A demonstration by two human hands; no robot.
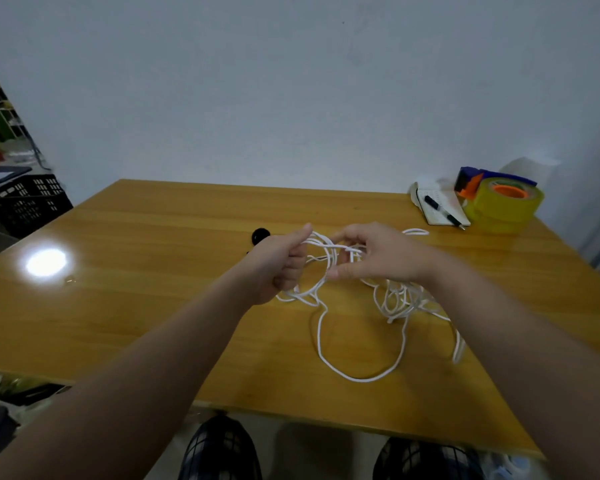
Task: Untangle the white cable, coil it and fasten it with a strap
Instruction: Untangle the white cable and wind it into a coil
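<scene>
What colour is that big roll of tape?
The tape roll is yellow with an orange core; head view.

A person seen from their own head height. The left forearm (153, 358) and right forearm (499, 323) are bare up to the picture's edge. The left hand (281, 268) and right hand (378, 254) are bare too. The left knee (219, 448) and right knee (426, 459) wear dark cloth crossed by thin pale check lines.
</scene>
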